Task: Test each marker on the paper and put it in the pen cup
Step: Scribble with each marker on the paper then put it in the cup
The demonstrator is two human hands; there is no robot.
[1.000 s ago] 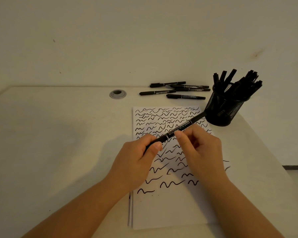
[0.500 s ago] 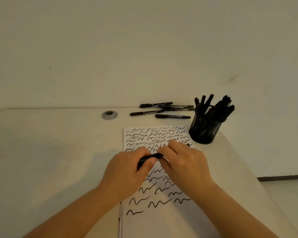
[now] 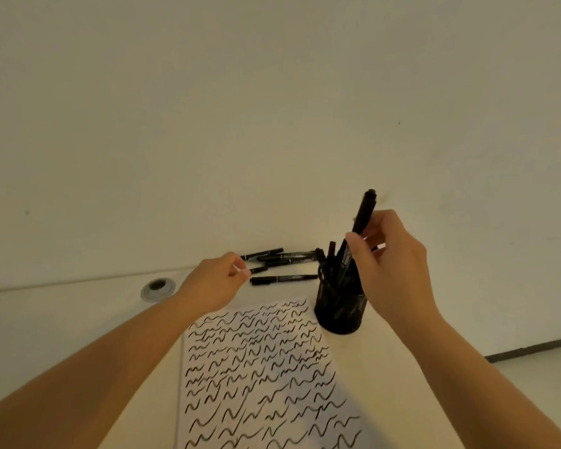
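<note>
The white print on the black marker I'm holding is too blurred to read; the paper's wavy strokes spell nothing.

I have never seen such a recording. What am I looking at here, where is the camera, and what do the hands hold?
No machine here: a person works with bare hands, filmed by a camera worn on the head, looking forward and down. On the pale table lies a paper covered with black test squiggles. Behind it lie loose markers, and a black mesh pen cup stands full of markers. The right hand holds one black marker upright over the cup. The left hand reaches toward the loose markers; whether its fingers already touch one I cannot tell.
</note>
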